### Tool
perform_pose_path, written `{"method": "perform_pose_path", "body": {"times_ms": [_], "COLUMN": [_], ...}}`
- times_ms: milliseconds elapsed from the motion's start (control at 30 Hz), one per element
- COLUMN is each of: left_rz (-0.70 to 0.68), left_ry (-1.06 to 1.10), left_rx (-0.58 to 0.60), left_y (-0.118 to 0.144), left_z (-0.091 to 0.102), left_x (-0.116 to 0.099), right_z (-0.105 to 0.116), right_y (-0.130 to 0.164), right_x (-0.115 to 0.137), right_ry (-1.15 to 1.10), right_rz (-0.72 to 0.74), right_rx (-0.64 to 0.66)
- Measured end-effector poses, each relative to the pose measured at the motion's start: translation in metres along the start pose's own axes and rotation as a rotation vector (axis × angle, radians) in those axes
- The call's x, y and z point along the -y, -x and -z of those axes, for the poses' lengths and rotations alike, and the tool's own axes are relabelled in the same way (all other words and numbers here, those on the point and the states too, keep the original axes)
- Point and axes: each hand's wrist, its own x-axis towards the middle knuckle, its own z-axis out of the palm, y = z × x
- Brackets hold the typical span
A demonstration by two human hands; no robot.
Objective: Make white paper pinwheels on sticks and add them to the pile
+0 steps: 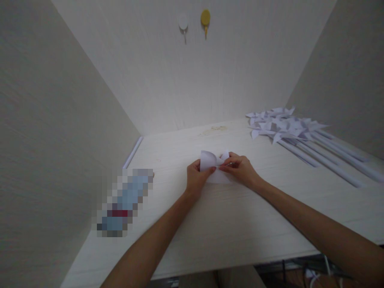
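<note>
Two hands (pixel 195 177) (pixel 242 171), pinched nearly closed, both gripping curled white paper (pixel 207 161).

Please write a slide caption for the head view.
Left hand and right hand hold curled paper; paper pinwheels lie at right on the table.

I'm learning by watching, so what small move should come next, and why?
Perhaps draw the curled side of the paper in toward the middle with the left hand, because it bows up in a curve, the right hand pinches near the middle, and the pinwheels lying at the right have pointed blades.
</note>
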Motion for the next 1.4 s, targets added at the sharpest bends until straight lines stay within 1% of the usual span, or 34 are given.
{"method": "perform_pose_path", "body": {"times_ms": [133, 333, 400, 500, 600, 700, 833, 933, 1067, 1267, 1333, 1400], "left_rz": [0.007, 0.0, -0.005, -0.01, -0.001, 0.001, -0.002, -0.016, -0.033, -0.074, -0.093, -0.096], "left_ry": [0.018, 0.0, -0.006, -0.001, -0.006, -0.035, -0.072, -0.111, -0.111, -0.238, -0.245, -0.242], "left_rx": [0.01, 0.014, 0.022, 0.046, 0.064, 0.055, 0.063, 0.088, 0.149, 0.236, 0.259, 0.235], "left_y": [0.003, 0.004, 0.004, 0.004, 0.003, 0.003, 0.004, 0.003, -0.001, -0.006, -0.007, -0.007], "left_z": [-0.004, -0.004, -0.003, -0.003, -0.003, -0.002, -0.003, -0.002, 0.002, 0.009, 0.01, 0.01], "left_x": [-0.001, -0.003, -0.003, -0.002, -0.002, -0.001, -0.002, -0.003, -0.002, 0.0, 0.0, 0.001], "right_z": [-0.002, -0.002, -0.002, -0.003, -0.004, -0.005, -0.005, -0.002, 0.003, 0.01, 0.009, 0.007], "right_y": [0.001, 0.001, 0.001, 0.002, 0.004, 0.005, 0.006, 0.006, 0.007, 0.008, 0.008, 0.007], "right_x": [-0.001, 0.006, 0.007, 0.006, 0.006, 0.008, 0.008, 0.005, 0.006, 0.006, 0.006, 0.007], "right_ry": [0.004, 0.121, 0.13, 0.072, -0.043, -0.111, -0.042, 0.002, 0.038, -0.023, -0.052, -0.098], "right_rz": [-0.032, -0.036, -0.044, -0.107, -0.164, -0.108, -0.043, -0.018, -0.026, -0.102, -0.135, -0.152], "right_rx": [-0.009, -0.051, -0.066, -0.079, -0.066, -0.052, -0.096, -0.099, -0.045, 0.136, 0.163, 0.15]}}
